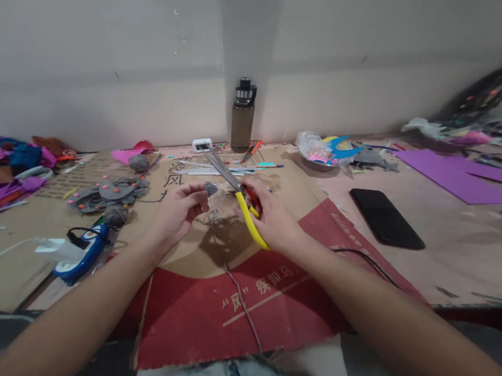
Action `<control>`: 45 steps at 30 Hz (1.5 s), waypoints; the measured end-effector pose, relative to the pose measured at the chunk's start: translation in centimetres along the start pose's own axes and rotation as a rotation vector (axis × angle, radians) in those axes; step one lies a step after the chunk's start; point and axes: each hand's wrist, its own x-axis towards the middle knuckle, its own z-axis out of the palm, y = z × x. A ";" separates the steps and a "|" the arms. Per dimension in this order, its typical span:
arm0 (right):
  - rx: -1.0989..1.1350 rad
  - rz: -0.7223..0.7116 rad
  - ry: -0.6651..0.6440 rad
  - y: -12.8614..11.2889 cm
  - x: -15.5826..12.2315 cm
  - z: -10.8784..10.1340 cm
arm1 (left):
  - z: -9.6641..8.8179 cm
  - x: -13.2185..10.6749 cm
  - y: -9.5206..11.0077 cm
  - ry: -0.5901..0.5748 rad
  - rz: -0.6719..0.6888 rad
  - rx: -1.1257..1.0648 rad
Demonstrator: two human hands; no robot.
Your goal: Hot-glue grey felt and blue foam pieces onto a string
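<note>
My left hand pinches a small grey felt piece above the flattened cardboard sheet. My right hand grips yellow-handled scissors, their metal blades pointing up and left, close beside the grey piece. A thin grey yarn strand trails from under the hands down toward me across the red print of the cardboard.
Grey felt shapes with coloured dots and yarn balls lie left. A blue glue gun with white cable sits near left. A brown bottle stands at the wall. A black phone, purple sheets and a bowl of scraps lie right.
</note>
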 end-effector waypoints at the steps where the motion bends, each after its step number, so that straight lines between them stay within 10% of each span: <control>1: -0.111 -0.040 -0.009 0.1 0.0 -0.2 | -0.3 0.3 0.2 0.014 0.005 -0.012; 17: -0.791 -0.103 0.008 1.7 -0.1 -0.3 | -1.1 0.5 1.3 0.027 0.005 0.016; 37: -0.941 -0.124 -0.056 1.4 0.0 -0.6 | -1.6 0.7 1.3 -0.025 -0.048 0.001; 45: -0.565 0.036 0.026 1.7 0.3 -1.2 | -1.9 1.0 1.1 -0.008 -0.059 0.046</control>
